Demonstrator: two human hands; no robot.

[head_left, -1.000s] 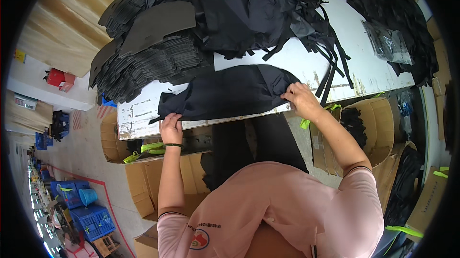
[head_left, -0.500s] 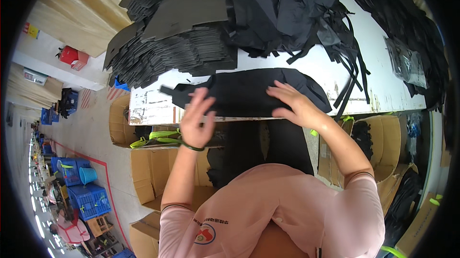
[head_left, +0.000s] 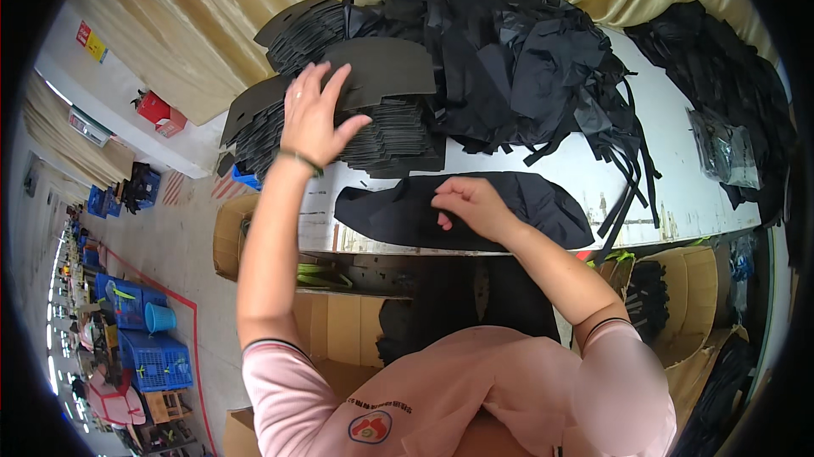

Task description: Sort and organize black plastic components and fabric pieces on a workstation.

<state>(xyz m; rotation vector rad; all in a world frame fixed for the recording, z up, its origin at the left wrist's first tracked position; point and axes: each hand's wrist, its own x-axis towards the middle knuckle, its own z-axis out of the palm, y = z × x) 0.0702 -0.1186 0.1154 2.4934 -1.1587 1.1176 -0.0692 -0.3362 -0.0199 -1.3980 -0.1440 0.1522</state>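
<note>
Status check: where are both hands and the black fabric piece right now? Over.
Left hand open, flat on the top grey curved panel of the stack. Right hand pinching the black fabric piece at the table edge. Loose black straps close beside it.

Person wears a pink short-sleeve T-shirt (head_left: 458, 398), dark trim at both sleeve hems, small round red-and-blue emblem on the chest. Thin dark band on the left wrist (head_left: 298, 160). Forearms bare, no gloves on either hand.
</note>
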